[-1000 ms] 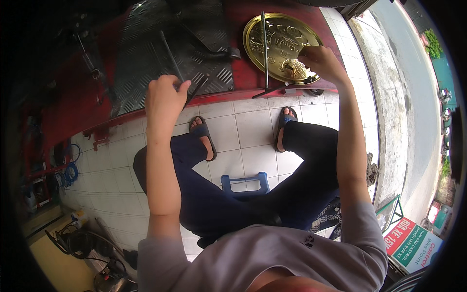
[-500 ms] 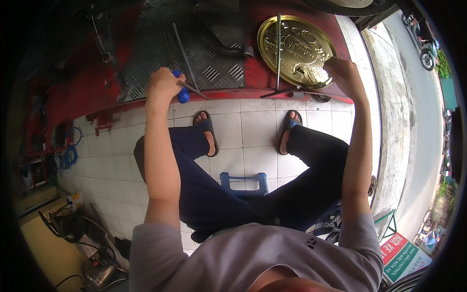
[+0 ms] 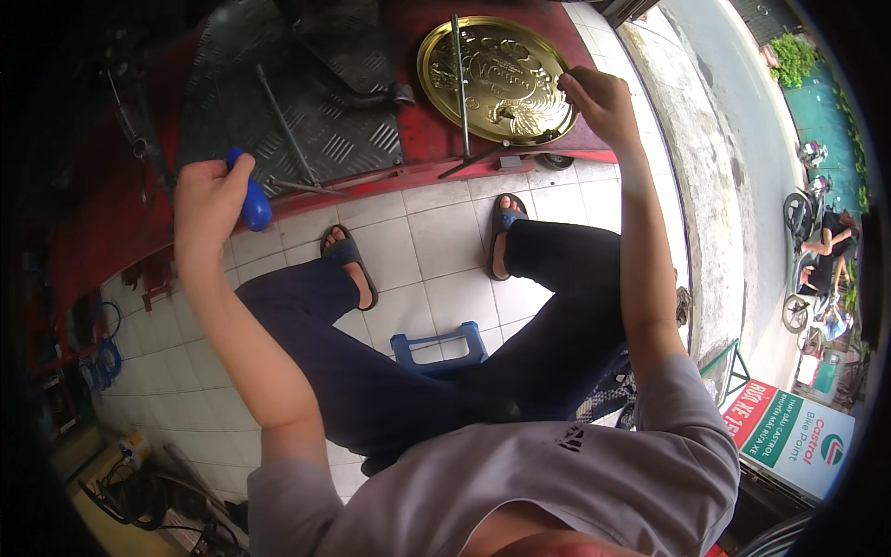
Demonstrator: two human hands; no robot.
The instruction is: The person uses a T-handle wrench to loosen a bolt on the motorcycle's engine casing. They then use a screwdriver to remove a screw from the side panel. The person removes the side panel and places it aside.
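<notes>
My left hand (image 3: 206, 206) is closed around a blue piece with rounded ends (image 3: 255, 206), like a stubby handle; its exact kind cannot be told. It is held above the front edge of the red platform, left of a T-shaped metal wrench (image 3: 286, 125). My right hand (image 3: 601, 104) is at the right rim of a round gold-coloured metal tray (image 3: 483, 70). Its thumb and fingers are pinched together, with a small dark bit at their tips that I cannot make out. A second T-shaped wrench (image 3: 460, 88) lies across the tray's left part.
Dark tread plate (image 3: 343, 148) covers part of the red platform (image 3: 413, 148), with a dark pipe-like part (image 3: 371, 97) on it. A blue plastic stool (image 3: 441, 348) is between my legs. A road with motorbikes (image 3: 796, 218) runs at the right, beside a signboard (image 3: 798, 436).
My left hand has moved left with the blue piece, away from the T-shaped wrench's crossbar. My right hand stays by the tray's right rim. The whole view has shifted and turned.
</notes>
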